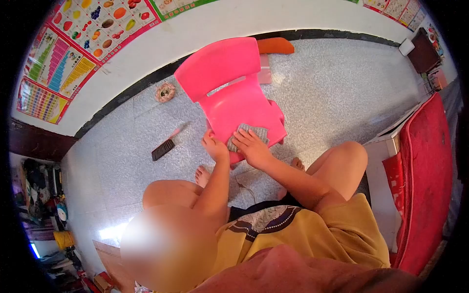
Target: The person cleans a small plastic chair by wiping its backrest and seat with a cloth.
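A pink plastic chair point(234, 105) stands in front of me, its seat toward me and its backrest farther off. On the front of the seat lies a grey striped cloth point(262, 133). My right hand point(251, 146) rests flat on this cloth, fingers stretched out and pressing it against the seat. At the seat's left edge, my left hand point(215, 146) has its fingers curled around the rim of the chair. Part of the cloth is hidden under my right hand.
On the floor to the left lies a brush point(163, 149) with dark bristles. A small round woven-looking object point(165, 92) sits near the wall. An orange object point(276, 46) is behind the chair. A red-covered seat or bed point(425, 180) stands at the right.
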A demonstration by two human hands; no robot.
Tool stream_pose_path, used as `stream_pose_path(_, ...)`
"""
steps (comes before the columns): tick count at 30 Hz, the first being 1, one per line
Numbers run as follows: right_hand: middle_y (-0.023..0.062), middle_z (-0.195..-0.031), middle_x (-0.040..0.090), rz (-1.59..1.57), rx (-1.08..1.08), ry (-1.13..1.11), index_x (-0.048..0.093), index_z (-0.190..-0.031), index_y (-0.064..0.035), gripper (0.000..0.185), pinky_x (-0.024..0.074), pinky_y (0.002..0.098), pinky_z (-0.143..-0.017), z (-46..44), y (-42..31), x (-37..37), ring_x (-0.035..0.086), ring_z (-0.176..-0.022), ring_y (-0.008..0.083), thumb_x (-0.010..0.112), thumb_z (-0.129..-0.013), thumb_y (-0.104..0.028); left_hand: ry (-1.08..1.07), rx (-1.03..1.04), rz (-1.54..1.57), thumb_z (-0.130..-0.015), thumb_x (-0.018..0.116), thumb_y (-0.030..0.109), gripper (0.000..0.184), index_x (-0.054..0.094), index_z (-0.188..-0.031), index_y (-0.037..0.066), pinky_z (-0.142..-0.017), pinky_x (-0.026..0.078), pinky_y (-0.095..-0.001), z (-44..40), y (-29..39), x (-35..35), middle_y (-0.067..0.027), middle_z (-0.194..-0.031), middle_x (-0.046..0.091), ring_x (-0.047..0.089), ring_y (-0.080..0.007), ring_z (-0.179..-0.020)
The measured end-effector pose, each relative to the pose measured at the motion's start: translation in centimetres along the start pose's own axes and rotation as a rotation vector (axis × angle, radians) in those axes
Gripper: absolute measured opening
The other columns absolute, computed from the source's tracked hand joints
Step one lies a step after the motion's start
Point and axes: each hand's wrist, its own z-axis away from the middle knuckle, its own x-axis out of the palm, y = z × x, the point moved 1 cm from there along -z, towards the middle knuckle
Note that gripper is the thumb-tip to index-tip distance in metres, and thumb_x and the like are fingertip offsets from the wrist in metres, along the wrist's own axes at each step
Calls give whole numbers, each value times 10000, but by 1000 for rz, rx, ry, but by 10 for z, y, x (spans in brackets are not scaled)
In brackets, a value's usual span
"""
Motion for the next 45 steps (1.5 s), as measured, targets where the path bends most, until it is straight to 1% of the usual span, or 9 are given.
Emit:
stream_pose_path(10, 121, -1524, 561, 12, 53, 59, 626, -1391, -66, 474, 292, 491, -1241, -47, 31, 17, 463, -1460, 298, 638, -949, -236, -13, 5, -80, -974, 481, 26, 327, 613, -1272, 45, -1022, 463, -489, -4, 3, -1, -234, -1272, 568, 568, -422, -1172)
stream_pose_path(13, 119, -1550, 537, 54, 92, 20, 606, -1418, -77, 492, 296, 482, -1241, -69, 47, 20, 443, -1479, 280, 655, -957, -241, 0, 37, -71, -981, 487, 44, 309, 613, -1263, 36, -1026, 459, -494, -3, 0, 0, -237, -1258, 578, 564, -427, -1169)
stream_pose_path(19, 83, -1605, 481, 185, 134, -90, 568, -1473, -98, 505, 230, 481, -1275, -97, 84, 11, 382, -1522, 256, 591, -1006, -288, -10, 61, -72, -993, 518, 95, 280, 619, -1244, 22, -1029, 449, -504, -5, 0, -1, -241, -1228, 594, 559, -424, -1159)
stream_pose_path(22, 59, -1621, 464, 294, 205, -84, 553, -1494, -111, 505, 210, 479, -1284, -95, 95, 1, 362, -1535, 246, 567, -1027, -304, -6, 62, -70, -993, 528, 107, 280, 623, -1241, 18, -1022, 448, -501, -6, 3, -1, -237, -1231, 593, 560, -421, -1150)
stream_pose_path(25, 72, -1625, 456, 304, 357, -81, 555, -1491, -107, 495, 213, 479, -1281, -78, 96, -9, 354, -1539, 252, 566, -1035, -298, 0, 53, -81, -997, 531, 107, 265, 620, -1225, 7, -1009, 469, -503, -3, 5, 0, -240, -1240, 587, 572, -421, -1153)
stream_pose_path(28, 95, -1615, 465, 326, 328, 1, 556, -1487, -98, 499, 216, 484, -1277, -49, 88, -11, 355, -1539, 267, 579, -1025, -284, 8, 38, -74, -1000, 530, 110, 264, 621, -1226, 7, -1003, 474, -500, -2, 5, 0, -238, -1240, 585, 573, -421, -1151)
stream_pose_path(35, 132, -1592, 485, 225, 277, -28, 556, -1473, -59, 510, 219, 497, -1274, -6, 46, -13, 371, -1527, 306, 601, -1007, -262, 23, 24, -64, -1000, 530, 110, 259, 629, -1223, 24, -996, 475, -502, -3, 8, 2, -234, -1232, 595, 578, -419, -1145)
stream_pose_path(40, 145, -1585, 489, 127, 172, -43, 561, -1460, -50, 513, 228, 505, -1270, -21, 14, 1, 379, -1519, 320, 614, -991, -251, -1, 55, -66, -1012, 522, 139, 280, 631, -1244, 25, -1031, 450, -497, -5, -1, 1, -227, -1232, 619, 557, -415, -1184)
stream_pose_path(45, 145, -1582, 495, 61, 72, -37, 553, -1467, -48, 523, 245, 503, -1264, -60, 19, 21, 392, -1513, 319, 614, -989, -249, 0, 57, -71, -1008, 512, 118, 276, 632, -1234, 15, -1021, 447, -503, -4, 0, 2, -233, -1218, 628, 556, -418, -1169)
